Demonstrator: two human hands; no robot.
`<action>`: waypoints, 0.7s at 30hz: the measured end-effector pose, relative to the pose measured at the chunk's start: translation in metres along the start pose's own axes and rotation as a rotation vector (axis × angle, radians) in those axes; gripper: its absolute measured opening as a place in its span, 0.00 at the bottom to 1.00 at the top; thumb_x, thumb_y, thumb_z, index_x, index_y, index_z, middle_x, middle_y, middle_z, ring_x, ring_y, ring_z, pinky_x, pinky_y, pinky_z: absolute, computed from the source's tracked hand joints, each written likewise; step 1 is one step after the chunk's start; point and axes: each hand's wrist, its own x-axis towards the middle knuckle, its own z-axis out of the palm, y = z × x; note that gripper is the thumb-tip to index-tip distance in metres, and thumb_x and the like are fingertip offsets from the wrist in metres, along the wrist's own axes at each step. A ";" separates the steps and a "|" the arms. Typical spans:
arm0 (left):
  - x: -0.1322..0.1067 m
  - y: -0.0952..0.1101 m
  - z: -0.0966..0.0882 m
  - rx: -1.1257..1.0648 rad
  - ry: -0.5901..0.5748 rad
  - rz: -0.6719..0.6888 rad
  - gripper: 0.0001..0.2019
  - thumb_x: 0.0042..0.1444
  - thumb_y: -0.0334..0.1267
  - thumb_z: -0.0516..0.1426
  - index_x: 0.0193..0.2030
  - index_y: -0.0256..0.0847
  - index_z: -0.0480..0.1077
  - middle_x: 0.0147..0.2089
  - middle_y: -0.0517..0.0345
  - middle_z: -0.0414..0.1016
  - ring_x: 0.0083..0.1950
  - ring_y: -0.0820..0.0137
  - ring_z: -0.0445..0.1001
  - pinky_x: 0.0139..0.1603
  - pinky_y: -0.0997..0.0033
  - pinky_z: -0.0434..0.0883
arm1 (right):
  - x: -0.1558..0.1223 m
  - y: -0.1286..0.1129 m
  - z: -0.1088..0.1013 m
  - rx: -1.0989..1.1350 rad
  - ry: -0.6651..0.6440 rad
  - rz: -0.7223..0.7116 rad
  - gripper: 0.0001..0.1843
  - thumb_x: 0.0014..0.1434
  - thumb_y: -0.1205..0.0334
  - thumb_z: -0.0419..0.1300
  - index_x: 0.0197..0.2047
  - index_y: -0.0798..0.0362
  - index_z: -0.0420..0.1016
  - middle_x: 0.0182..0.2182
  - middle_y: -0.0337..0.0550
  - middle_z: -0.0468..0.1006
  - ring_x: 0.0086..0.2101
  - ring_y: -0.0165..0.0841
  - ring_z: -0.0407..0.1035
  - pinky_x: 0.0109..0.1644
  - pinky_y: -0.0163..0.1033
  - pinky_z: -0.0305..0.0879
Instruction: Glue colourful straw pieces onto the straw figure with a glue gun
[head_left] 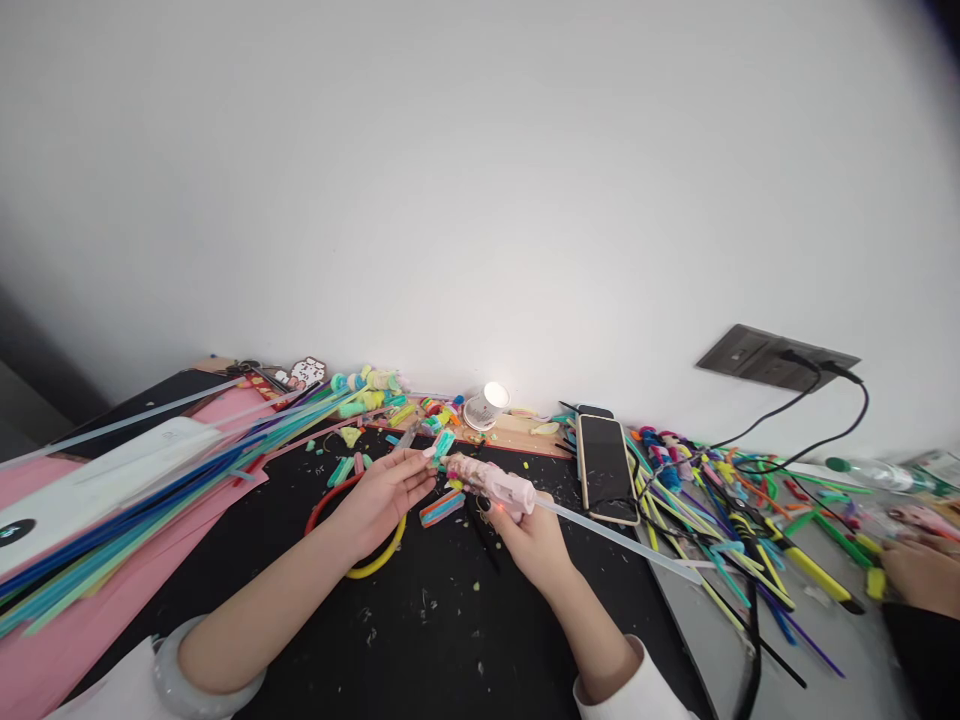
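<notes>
My right hand (pixel 536 540) is wrapped round a pink hot glue gun (pixel 504 486), its nozzle pointing left. A long translucent glue stick (pixel 622 540) sticks out of the back of the gun. Between the fingertips of my left hand (pixel 390 495) is a small teal pipe cleaner piece (pixel 444 446), right at the nozzle; whether they touch I cannot tell. Just below the nozzle lies an orange and blue fuzzy bundle (pixel 442 508). Under my left wrist area, a red and yellow ring (pixel 366 572) rests on the black mat (pixel 420 640).
A lit lamp (pixel 491 400) stands against the wall. Pipe cleaners (pixel 217 480) cover pink paper (pixel 180 610) at left. Right of me lie a phone (pixel 606 465), yellow-handled pliers (pixel 814 570) and a bottle (pixel 874 472). Another person's hand (pixel 922 572) is at far right, below a socket (pixel 772 358) with cables.
</notes>
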 end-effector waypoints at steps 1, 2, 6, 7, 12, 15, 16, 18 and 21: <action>0.000 0.000 0.000 0.002 0.001 0.000 0.10 0.54 0.27 0.67 0.27 0.40 0.74 0.28 0.60 0.78 0.34 0.73 0.79 0.46 0.74 0.77 | 0.000 0.001 0.000 0.000 0.007 0.005 0.11 0.63 0.59 0.57 0.40 0.52 0.80 0.31 0.43 0.82 0.29 0.36 0.77 0.35 0.36 0.74; -0.001 0.000 0.001 0.002 -0.001 -0.001 0.10 0.55 0.26 0.67 0.27 0.40 0.74 0.28 0.59 0.78 0.34 0.73 0.79 0.46 0.74 0.77 | 0.000 0.001 0.000 -0.002 0.016 0.010 0.11 0.63 0.59 0.57 0.41 0.52 0.80 0.32 0.44 0.83 0.30 0.36 0.77 0.35 0.36 0.74; -0.001 0.000 0.001 0.009 -0.001 -0.006 0.10 0.57 0.25 0.65 0.27 0.39 0.75 0.28 0.58 0.79 0.34 0.72 0.79 0.45 0.74 0.78 | -0.002 0.005 0.002 -0.030 0.055 0.042 0.13 0.63 0.59 0.57 0.42 0.53 0.81 0.36 0.47 0.85 0.34 0.39 0.79 0.38 0.39 0.76; -0.001 0.000 0.000 0.013 -0.001 -0.008 0.10 0.58 0.25 0.65 0.27 0.39 0.75 0.28 0.58 0.79 0.34 0.72 0.79 0.45 0.74 0.78 | -0.003 0.006 0.002 -0.035 0.058 0.053 0.13 0.63 0.59 0.57 0.43 0.53 0.82 0.37 0.48 0.85 0.35 0.40 0.80 0.40 0.39 0.76; 0.000 -0.001 -0.002 0.024 -0.018 -0.012 0.09 0.56 0.25 0.66 0.27 0.39 0.75 0.27 0.58 0.78 0.34 0.72 0.79 0.45 0.73 0.77 | -0.003 0.003 0.001 -0.018 0.068 0.103 0.16 0.63 0.59 0.57 0.49 0.54 0.81 0.37 0.48 0.85 0.36 0.41 0.80 0.42 0.41 0.77; 0.000 -0.002 -0.003 0.029 -0.025 -0.009 0.09 0.54 0.26 0.67 0.28 0.40 0.74 0.28 0.58 0.78 0.35 0.71 0.79 0.47 0.71 0.77 | -0.001 0.001 0.000 -0.015 0.097 0.106 0.15 0.63 0.60 0.58 0.49 0.52 0.81 0.39 0.49 0.86 0.38 0.43 0.80 0.42 0.43 0.77; 0.000 -0.002 -0.003 0.032 -0.023 -0.006 0.09 0.54 0.26 0.67 0.28 0.40 0.74 0.28 0.58 0.78 0.35 0.70 0.79 0.47 0.71 0.76 | -0.001 0.001 0.000 -0.019 0.103 0.105 0.15 0.63 0.61 0.59 0.49 0.51 0.81 0.39 0.49 0.85 0.38 0.44 0.80 0.42 0.43 0.77; 0.000 -0.002 -0.003 0.045 -0.017 -0.002 0.10 0.53 0.26 0.68 0.28 0.41 0.73 0.28 0.59 0.77 0.35 0.70 0.78 0.48 0.69 0.76 | -0.001 0.000 0.000 -0.030 0.107 0.112 0.14 0.62 0.62 0.59 0.49 0.50 0.81 0.36 0.48 0.85 0.37 0.45 0.79 0.39 0.43 0.76; 0.000 -0.002 -0.003 0.065 -0.030 -0.002 0.10 0.53 0.27 0.68 0.28 0.41 0.73 0.28 0.58 0.77 0.36 0.69 0.78 0.48 0.69 0.76 | -0.001 0.002 0.001 -0.043 0.107 0.120 0.13 0.62 0.63 0.59 0.48 0.49 0.81 0.31 0.46 0.83 0.35 0.45 0.78 0.35 0.42 0.75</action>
